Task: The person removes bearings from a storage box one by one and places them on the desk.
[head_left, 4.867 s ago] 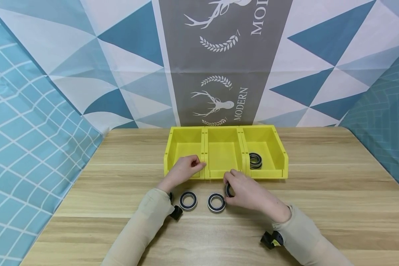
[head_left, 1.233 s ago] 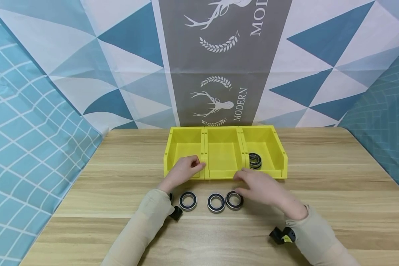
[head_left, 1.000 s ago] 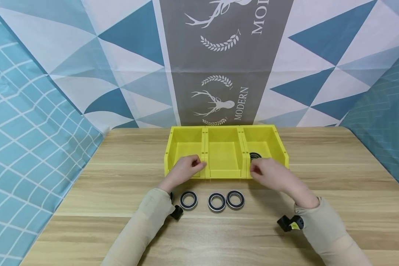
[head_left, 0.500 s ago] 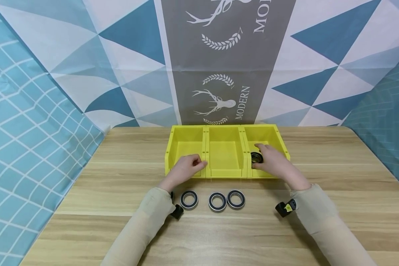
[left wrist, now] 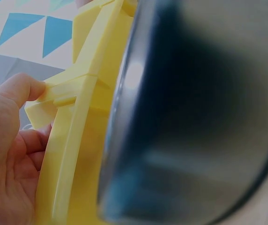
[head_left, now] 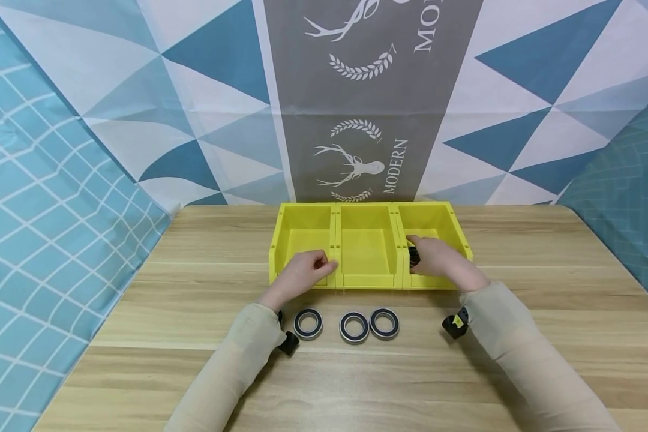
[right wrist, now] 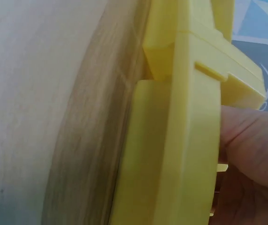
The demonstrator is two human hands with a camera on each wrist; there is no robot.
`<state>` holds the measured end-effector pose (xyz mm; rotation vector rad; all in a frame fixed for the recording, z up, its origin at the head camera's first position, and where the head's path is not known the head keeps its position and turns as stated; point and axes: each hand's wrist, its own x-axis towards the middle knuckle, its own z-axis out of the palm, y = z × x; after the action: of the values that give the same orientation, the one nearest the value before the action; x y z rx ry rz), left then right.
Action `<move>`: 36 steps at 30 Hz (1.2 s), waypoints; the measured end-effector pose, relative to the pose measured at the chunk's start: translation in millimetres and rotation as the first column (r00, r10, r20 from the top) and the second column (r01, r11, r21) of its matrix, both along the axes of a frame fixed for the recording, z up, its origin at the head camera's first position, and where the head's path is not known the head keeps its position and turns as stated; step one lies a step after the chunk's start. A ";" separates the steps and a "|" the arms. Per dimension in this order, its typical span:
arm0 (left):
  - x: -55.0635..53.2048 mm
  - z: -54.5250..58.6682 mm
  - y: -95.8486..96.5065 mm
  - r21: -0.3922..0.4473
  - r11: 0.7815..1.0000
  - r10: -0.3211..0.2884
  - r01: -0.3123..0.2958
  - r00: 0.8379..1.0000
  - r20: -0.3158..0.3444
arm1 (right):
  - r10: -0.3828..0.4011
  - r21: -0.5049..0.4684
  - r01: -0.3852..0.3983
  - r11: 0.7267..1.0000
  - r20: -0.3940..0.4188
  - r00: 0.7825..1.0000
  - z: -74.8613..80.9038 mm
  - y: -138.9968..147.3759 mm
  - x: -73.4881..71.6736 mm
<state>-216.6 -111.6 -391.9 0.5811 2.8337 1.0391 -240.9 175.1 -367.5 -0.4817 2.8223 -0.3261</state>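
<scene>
Three joined yellow bins (head_left: 368, 279) stand on the wooden table. My left hand (head_left: 302, 275) holds the front of the left bin, its thumb at the divider beside the middle bin and its fingers curled behind the wall in the left wrist view. My right hand (head_left: 438, 258) reaches into the right bin and grips a black-and-silver ball bearing (head_left: 413, 256) between thumb and fingers; the hand covers much of it. On the table before the bins lie three more bearings: one on the left (head_left: 308, 324), a middle bearing (head_left: 354, 327) and a right bearing (head_left: 384, 323), the last two touching.
The wooden table (head_left: 356, 384) extends around the bins, with a patterned cloth backdrop (head_left: 237, 132) behind it. A black wrist camera (head_left: 455, 324) sits under the right sleeve, and another camera (head_left: 288, 343) is close to the left bearing.
The right hand set a bearing down beside the middle one, let go, moved up to the right bin and closed on a bearing there. The left hand stays in place.
</scene>
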 end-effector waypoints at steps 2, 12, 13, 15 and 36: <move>-0.1 -0.4 0.3 -0.003 1.000 0.002 -0.002 1.000 0.000 | -0.003 0.012 0.003 1.000 -0.001 1.000 -1.0 -1.3 -0.9; 0.5 0.1 0.5 -0.011 1.000 0.007 -0.007 1.000 0.000 | 0.030 0.043 -0.028 0.999 -0.047 0.998 -1.6 -2.8 -1.3; 0.5 0.1 0.4 -0.011 1.000 0.008 -0.008 1.000 0.000 | 0.034 0.039 -0.032 0.999 -0.053 0.998 -1.8 -2.5 -1.4; 0.4 0.2 0.4 -0.011 1.000 0.008 -0.008 1.000 -0.001 | 0.048 0.036 -0.046 0.998 -0.066 0.997 -2.2 -2.2 -1.6; -0.2 -0.5 0.1 0.001 1.000 0.005 -0.005 1.000 0.010 | 0.047 0.053 -0.043 0.998 -0.073 0.996 -3.9 -1.5 -1.3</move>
<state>-216.8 -111.5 -392.4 0.5667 2.8276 1.0412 -242.3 173.6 -371.4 -0.5565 2.8786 -0.2302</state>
